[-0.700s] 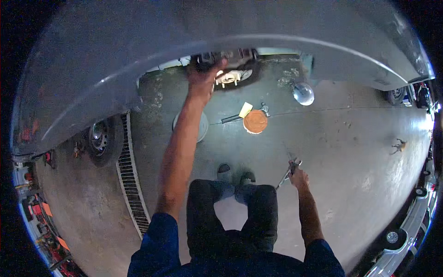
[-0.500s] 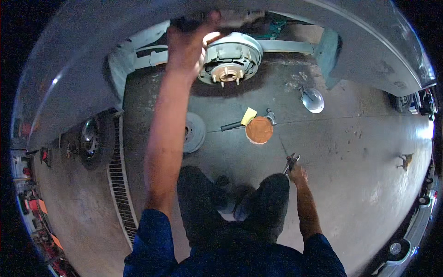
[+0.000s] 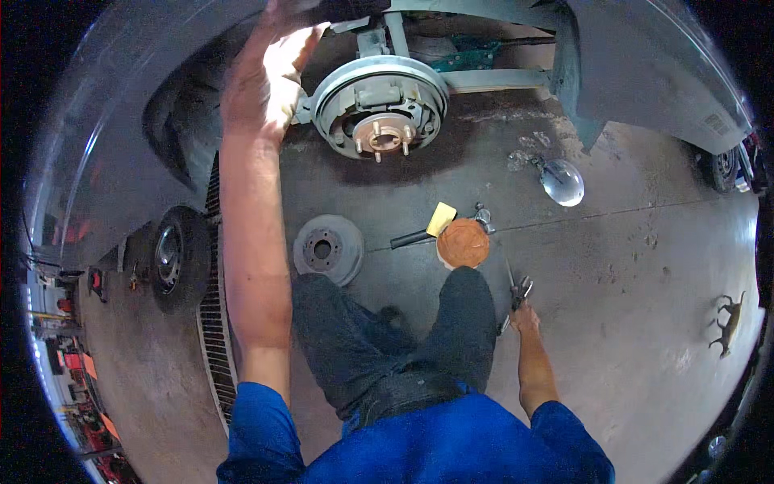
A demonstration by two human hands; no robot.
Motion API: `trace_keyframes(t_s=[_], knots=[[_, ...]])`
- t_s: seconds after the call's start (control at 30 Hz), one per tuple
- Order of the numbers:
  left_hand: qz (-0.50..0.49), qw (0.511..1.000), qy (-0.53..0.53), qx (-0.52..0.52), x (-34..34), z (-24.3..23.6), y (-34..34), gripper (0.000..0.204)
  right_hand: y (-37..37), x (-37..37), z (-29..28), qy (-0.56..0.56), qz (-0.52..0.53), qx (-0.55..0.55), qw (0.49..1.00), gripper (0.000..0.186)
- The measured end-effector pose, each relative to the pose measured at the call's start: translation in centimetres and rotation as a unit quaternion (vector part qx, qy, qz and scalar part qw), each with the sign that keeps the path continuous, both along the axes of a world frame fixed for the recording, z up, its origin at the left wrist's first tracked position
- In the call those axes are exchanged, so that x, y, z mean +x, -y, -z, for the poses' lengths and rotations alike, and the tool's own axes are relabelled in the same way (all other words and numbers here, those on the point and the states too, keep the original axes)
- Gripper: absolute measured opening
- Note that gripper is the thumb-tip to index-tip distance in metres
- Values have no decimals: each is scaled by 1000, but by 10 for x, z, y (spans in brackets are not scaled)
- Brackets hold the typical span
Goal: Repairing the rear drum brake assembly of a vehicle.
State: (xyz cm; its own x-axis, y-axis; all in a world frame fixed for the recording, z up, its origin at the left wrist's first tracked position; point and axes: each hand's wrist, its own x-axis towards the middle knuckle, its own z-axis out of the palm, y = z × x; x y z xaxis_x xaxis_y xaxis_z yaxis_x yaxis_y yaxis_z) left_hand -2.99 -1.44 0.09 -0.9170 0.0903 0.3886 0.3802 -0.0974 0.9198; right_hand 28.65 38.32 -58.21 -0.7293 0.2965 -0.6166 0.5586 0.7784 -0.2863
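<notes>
My left hand (image 3: 270, 77) is raised under the car's fender, left of the brake assembly (image 3: 379, 109), brightly lit on the palm side. Its thumb and fingers seem closed around a dark thing (image 3: 347, 10) at the top edge, too cropped to name. Low beside my right knee, my right hand (image 3: 526, 317) grips pliers (image 3: 522, 290); a thin rod sticks out alongside them. The brake assembly has its drum off, showing the rusty hub and studs. The removed brake drum (image 3: 351, 248) lies flat on the floor before my left knee.
A hammer (image 3: 411, 239) lies between my knees and the hub, with a yellow block (image 3: 441, 219) and a round orange-brown tub (image 3: 463, 244) against it. Further right is a shiny round dish (image 3: 562, 182). A wheel (image 3: 171, 256) stands near a floor grate (image 3: 214, 323). A small animal (image 3: 728, 325) is at far right.
My left hand has moved left, away from in front of the brake assembly, which now shows fully. Light on my arm and shirt is brighter. My right hand still grips the pliers.
</notes>
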Motion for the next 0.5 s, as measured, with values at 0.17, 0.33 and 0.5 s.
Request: trace_keyframes(t_s=[0.17, 0.33, 0.5], knots=[[75, 995, -45, 50, 2, 40, -5, 56, -25, 27, -25, 55, 37, 159, 985, 91], [125, 987, -70, 70, 17, 52, 11, 67, -6, 25, -69, 129, -35, 91, 987, 100], [-80, 993, 80, -19, 51, 206, 64, 51, -44, 48, -14, 113, -59, 114, 985, 95]])
